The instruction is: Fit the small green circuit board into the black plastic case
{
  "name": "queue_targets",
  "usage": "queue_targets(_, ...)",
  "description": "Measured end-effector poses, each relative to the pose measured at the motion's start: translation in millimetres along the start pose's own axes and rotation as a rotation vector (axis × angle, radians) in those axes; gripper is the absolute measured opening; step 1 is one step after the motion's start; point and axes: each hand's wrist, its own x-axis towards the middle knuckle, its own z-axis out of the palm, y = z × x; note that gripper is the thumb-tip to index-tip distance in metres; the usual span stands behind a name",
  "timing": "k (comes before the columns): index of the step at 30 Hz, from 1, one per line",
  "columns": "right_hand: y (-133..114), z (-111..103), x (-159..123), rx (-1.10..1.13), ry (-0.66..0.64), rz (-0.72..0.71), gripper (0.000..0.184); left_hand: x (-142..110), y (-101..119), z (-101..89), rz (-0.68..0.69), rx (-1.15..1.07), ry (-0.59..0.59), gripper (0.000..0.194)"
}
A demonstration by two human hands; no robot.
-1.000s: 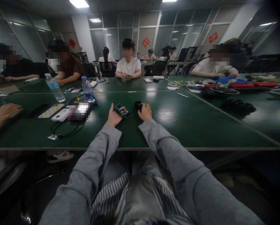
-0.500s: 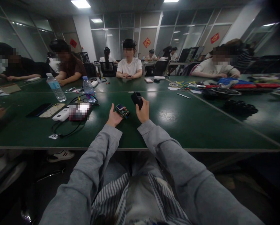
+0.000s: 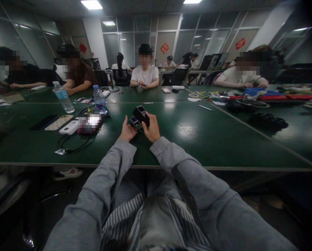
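Note:
My left hand [image 3: 128,131] holds a green circuit board with a small screen [image 3: 135,120], thumb raised at its left side. Above and to the right, my right hand [image 3: 152,127] grips a black plastic case [image 3: 141,114] with a rectangular window in its face. The case is tilted and covers part of the board from my view. Whether the two pieces touch I cannot tell. Both hands are over the green table [image 3: 197,146], near its front edge.
Left of my hands lie phones [image 3: 58,122], a white power bank [image 3: 69,126] and black cables [image 3: 74,150]. Two water bottles [image 3: 63,97] stand behind them. A silver pen-like tool [image 3: 205,108] and a dark bundle [image 3: 268,121] are to the right. Other people sit around the table.
My right hand has lifted the black case off the table, turned it so its window shows, and brought it left over the circuit board. My left hand has stayed nearly still.

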Motion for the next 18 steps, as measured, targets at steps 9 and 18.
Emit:
queue_targets(9,1.2,3.8,-3.0,0.007,-0.095,-0.014,0.05,-4.2,-0.4,3.4,0.003,-0.006,-0.006,0.057)
queue_targets(18,3.4,5.7,-3.5,0.053,-0.105,-0.025,0.049,0.4,0.5,-1.9,-0.008,0.008,-0.016,0.057)
